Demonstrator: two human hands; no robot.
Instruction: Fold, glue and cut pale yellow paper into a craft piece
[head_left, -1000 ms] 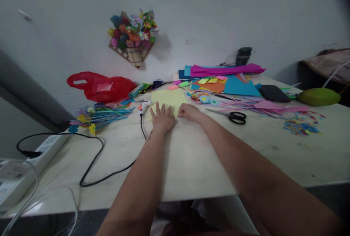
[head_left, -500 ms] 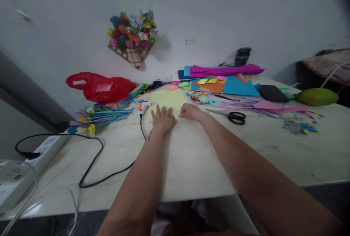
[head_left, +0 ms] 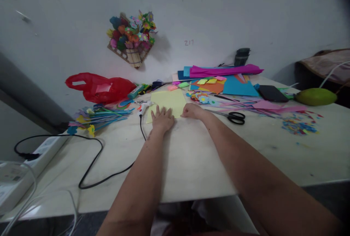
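A pale yellow sheet of paper (head_left: 168,99) lies flat on the table in front of me. My left hand (head_left: 162,118) rests on its near left part, palm down with the fingers spread. At the paper's near right corner, my right hand (head_left: 191,111) is curled closed, its thumb side down at the edge. What its fingers hold, if anything, is hidden. Left of the paper lies a white glue gun (head_left: 144,107) with a black cord, close to my left fingertips. Black-handled scissors (head_left: 236,118) lie just right of my right hand.
Paper flowers on stems (head_left: 106,117) and a red plastic bag (head_left: 104,88) are at left. Coloured paper sheets (head_left: 240,85), a black phone (head_left: 272,93) and paper scraps (head_left: 299,125) lie at right. A power strip (head_left: 49,151) runs along the left edge.
My right hand has slid a little to the right along the paper's near edge to its corner. My left hand stays in place on the sheet.
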